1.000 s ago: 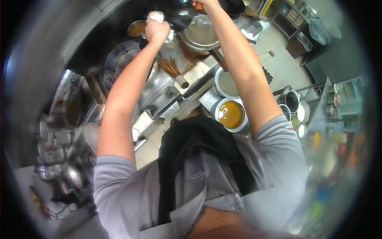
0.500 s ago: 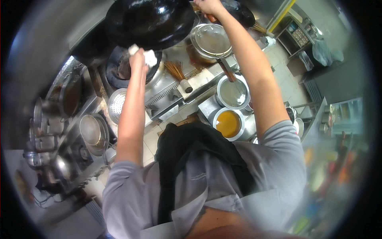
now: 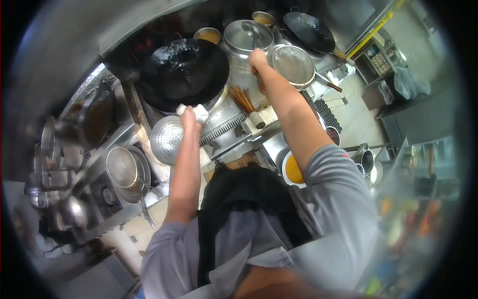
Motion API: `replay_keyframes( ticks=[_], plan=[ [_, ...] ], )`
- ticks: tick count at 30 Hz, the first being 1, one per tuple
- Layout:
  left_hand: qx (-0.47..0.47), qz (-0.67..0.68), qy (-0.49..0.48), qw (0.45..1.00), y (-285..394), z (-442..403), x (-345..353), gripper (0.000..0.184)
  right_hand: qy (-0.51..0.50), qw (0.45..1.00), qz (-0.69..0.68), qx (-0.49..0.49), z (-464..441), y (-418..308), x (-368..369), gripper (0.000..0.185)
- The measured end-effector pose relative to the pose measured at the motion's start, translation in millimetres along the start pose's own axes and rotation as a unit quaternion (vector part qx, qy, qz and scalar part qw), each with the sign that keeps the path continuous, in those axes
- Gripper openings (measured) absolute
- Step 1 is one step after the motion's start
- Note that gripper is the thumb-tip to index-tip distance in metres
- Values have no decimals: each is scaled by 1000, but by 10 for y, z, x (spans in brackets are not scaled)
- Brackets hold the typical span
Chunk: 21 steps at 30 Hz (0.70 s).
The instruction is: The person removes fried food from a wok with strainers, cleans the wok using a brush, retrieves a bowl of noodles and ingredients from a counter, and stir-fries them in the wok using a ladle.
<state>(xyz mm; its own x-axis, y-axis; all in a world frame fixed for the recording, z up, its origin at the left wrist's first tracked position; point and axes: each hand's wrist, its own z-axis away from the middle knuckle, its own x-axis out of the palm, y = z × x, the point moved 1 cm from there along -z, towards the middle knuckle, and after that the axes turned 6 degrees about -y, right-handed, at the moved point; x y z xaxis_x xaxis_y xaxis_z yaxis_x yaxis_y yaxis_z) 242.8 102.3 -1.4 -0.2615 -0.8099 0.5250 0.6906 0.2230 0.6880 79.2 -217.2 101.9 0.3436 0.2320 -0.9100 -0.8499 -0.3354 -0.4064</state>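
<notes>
My left hand (image 3: 189, 119) is closed around a folded white cloth (image 3: 200, 113) at the near rim of a black wok (image 3: 184, 74). The wok sits over the stove, with a wet shine on its inner wall. My right hand (image 3: 257, 59) grips a ladle (image 3: 256, 41) whose wooden handle end shows below the fist. The ladle's head is over a round metal pot (image 3: 229, 37) behind the stove front. Right of that hand rests a fine-mesh strainer (image 3: 294, 66). A perforated skimmer (image 3: 167, 140) lies just left of my left forearm.
A bamboo brush (image 3: 244, 103) lies on the stove ledge between my arms. Two small metal bowls, one of them a bowl of yellowish liquid (image 3: 207, 35), stand at the back. Another wok (image 3: 308, 32) is at the far right. Stacked strainers (image 3: 123, 168) sit at left.
The wok has come down from a raised position onto the stove, and my left hand with the cloth has moved nearer me. My right hand has brought the ladle over the pot.
</notes>
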Motion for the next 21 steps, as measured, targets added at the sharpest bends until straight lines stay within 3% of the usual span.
replay_keyframes(
  ticks=[2, 5, 6, 7, 8, 9, 10, 11, 13, 15, 17, 19, 21],
  plan=[
    [12, 16, 13, 1000, -56, -30, 50, 21, -64, 996, 58, 22, -91, -41, 63, 20],
    [-10, 38, 7, 999, -137, -130, 32, 19, -126, 992, 16, -4, -793, 209, 434, 20],
    [-27, 28, 15, 999, -96, -75, 53, 18, -166, 971, -168, 26, -709, 173, 296, 14],
    [-28, 30, 20, 999, -82, -76, 49, 18, -171, 971, -165, 25, -911, 247, 437, 14],
    [-30, 36, 9, 999, -88, -75, 35, 19, -144, 789, -587, 112, -1217, 404, 716, 9],
    [-34, 43, 0, 999, -118, -76, -3, 19, -80, 436, -878, 182, -1317, 538, 939, 8],
    [-64, 28, 17, 997, -125, -136, -3, 21, -99, 394, -894, 191, -1044, 451, 712, 9],
    [-44, 26, 8, 999, -224, -265, -66, 20, -120, 352, -907, 199, -758, 288, 357, 24],
    [-56, 49, 47, 996, -225, -249, -33, 18, -159, 320, -905, 231, -634, 297, 149, 33],
    [-79, 52, -7, 995, -175, -175, -40, 19, -243, 314, -889, 226, -315, 213, -143, 17],
    [-102, 55, -9, 993, -52, 39, -77, 22, -253, 325, -892, 187, -29, 215, -299, 37],
    [-136, 57, -16, 989, 24, 239, -227, 24, -303, 332, -876, 176, 187, 245, -462, 35],
    [-147, 81, -40, 985, 93, 525, -454, 27, -336, 305, -877, 159, 538, 218, -596, 35]
  ],
)
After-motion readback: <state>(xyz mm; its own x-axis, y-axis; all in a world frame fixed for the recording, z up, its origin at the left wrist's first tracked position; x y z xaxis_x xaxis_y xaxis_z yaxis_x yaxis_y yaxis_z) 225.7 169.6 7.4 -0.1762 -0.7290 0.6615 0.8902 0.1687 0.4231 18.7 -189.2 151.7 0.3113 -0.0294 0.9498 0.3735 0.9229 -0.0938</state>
